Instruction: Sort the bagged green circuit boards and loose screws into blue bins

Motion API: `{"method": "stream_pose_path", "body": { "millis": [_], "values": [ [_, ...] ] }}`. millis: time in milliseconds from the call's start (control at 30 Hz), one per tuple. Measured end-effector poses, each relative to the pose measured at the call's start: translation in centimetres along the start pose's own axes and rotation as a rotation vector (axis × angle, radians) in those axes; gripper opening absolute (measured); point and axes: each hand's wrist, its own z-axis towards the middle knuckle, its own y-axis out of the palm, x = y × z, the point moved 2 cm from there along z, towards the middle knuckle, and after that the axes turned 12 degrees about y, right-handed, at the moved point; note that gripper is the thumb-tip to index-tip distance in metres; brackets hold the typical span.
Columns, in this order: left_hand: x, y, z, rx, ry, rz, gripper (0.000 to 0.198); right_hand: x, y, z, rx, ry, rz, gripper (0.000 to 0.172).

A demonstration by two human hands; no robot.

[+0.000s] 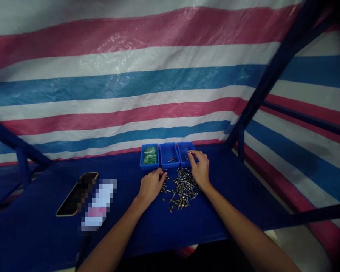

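Observation:
A loose pile of small metal pins with brass-coloured heads (185,185) lies on the blue tabletop. My left hand (151,186) rests at the pile's left edge, its thumb and forefinger closed on what looks like one thin pin. Over the front of the right-hand blue bin (186,145) is my right hand (200,166), thumb and forefinger pinched; what they hold is too small to make out. A few pins lie in that bin, partly hidden by the fingers. Several more sit in the middle blue bin (167,150). The left blue bin (149,166) contains small green-and-clear packets (150,155).
On the left of the blue table (124,226) lie a phone (77,194) and a blurred pale object (99,204). Striped sheeting (130,87) hangs behind the bins. Dark blue frame bars (245,109) stand at both sides.

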Motion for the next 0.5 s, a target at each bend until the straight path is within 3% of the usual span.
{"method": "stream_pose_path", "body": {
  "millis": [500],
  "values": [
    [-0.2, 0.23, 0.04, 0.041, 0.03, 0.013, 0.03, 0.14, 0.03, 0.18, 0.001, 0.001, 0.002, 0.025]
  ]
}}
